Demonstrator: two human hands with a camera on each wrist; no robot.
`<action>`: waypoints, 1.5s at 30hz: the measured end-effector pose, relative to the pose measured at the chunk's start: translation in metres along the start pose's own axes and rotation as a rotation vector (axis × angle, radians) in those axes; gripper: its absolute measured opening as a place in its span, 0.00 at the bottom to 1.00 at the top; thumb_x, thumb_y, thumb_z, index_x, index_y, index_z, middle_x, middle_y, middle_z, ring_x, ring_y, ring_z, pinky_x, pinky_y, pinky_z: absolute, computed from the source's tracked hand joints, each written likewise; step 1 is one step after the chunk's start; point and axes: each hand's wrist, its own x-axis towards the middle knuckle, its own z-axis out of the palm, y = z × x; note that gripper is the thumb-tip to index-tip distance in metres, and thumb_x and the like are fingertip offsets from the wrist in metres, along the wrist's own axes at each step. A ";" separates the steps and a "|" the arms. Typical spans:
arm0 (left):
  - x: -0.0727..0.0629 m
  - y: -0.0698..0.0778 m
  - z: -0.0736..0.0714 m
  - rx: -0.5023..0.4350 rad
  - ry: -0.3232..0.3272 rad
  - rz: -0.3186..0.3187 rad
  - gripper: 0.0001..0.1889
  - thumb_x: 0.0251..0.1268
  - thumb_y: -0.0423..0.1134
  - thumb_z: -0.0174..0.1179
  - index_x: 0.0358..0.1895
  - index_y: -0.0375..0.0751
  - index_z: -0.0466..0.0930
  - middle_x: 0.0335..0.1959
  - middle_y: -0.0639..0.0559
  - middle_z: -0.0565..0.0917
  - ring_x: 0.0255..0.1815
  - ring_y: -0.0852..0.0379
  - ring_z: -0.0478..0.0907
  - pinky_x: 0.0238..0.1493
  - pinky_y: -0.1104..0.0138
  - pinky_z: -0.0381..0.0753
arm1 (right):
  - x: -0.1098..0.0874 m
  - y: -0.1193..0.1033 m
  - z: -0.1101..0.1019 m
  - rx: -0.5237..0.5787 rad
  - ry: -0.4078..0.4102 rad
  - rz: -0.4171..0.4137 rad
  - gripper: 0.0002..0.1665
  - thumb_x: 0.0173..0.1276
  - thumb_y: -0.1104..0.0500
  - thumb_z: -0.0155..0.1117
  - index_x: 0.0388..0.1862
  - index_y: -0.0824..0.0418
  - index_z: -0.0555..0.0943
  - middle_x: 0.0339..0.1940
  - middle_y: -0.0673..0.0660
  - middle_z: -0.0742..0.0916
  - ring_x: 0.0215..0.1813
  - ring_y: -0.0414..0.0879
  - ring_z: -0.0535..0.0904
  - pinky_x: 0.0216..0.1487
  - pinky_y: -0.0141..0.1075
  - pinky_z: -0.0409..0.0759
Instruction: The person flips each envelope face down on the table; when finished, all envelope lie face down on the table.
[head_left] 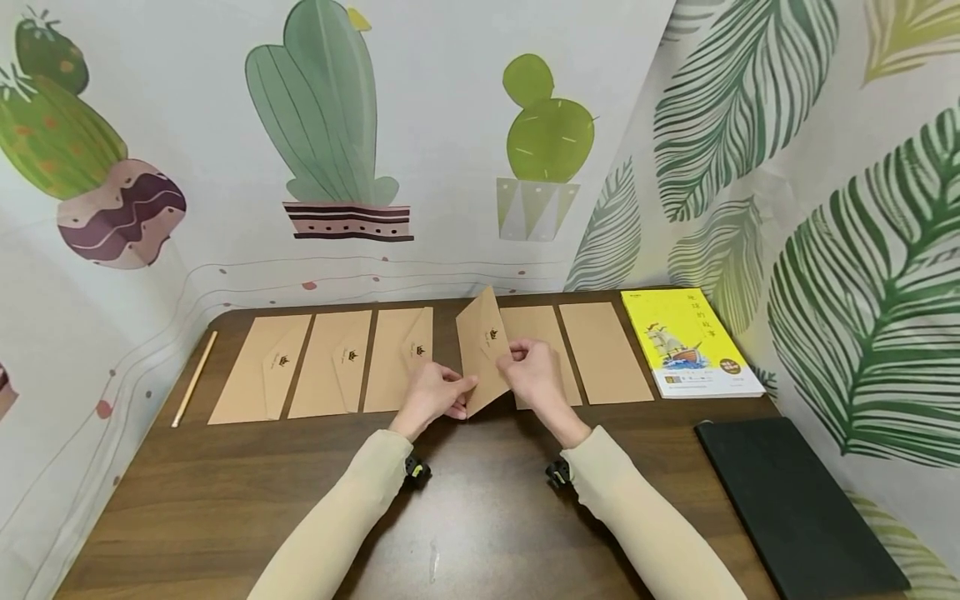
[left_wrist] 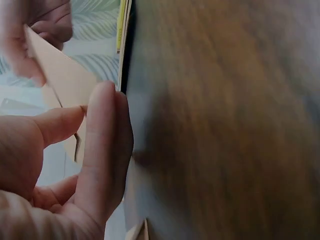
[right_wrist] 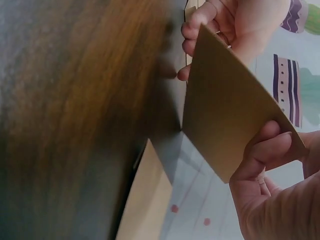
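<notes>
A brown kraft envelope (head_left: 480,354) with a pointed flap and a small dark crown print is raised and tilted above the table, between both hands. My left hand (head_left: 437,390) pinches its lower left corner between thumb and fingers. At its right edge, my right hand (head_left: 534,373) grips it with curled fingers and thumb. The right wrist view shows the plain back of the envelope (right_wrist: 225,110). Seen edge-on in the left wrist view, the envelope (left_wrist: 70,75) runs from the left fingers (left_wrist: 102,135) up to the blurred right hand (left_wrist: 30,40).
Left of the hands lie three envelopes (head_left: 258,367) with crown prints, side by side; two plain-faced ones (head_left: 606,354) lie to the right. A wooden stick (head_left: 195,379) rests at the far left. A yellow book (head_left: 675,333) and a black flat folder (head_left: 795,500) lie right. A patterned wall covering (head_left: 450,167) stands behind.
</notes>
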 end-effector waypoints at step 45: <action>-0.023 0.025 -0.011 -0.152 0.151 0.153 0.21 0.73 0.33 0.62 0.64 0.25 0.84 0.40 0.30 0.93 0.21 0.58 0.90 0.28 0.63 0.92 | -0.009 0.009 0.030 -0.049 -0.462 -0.010 0.19 0.87 0.60 0.53 0.58 0.71 0.86 0.29 0.61 0.88 0.25 0.43 0.82 0.28 0.37 0.91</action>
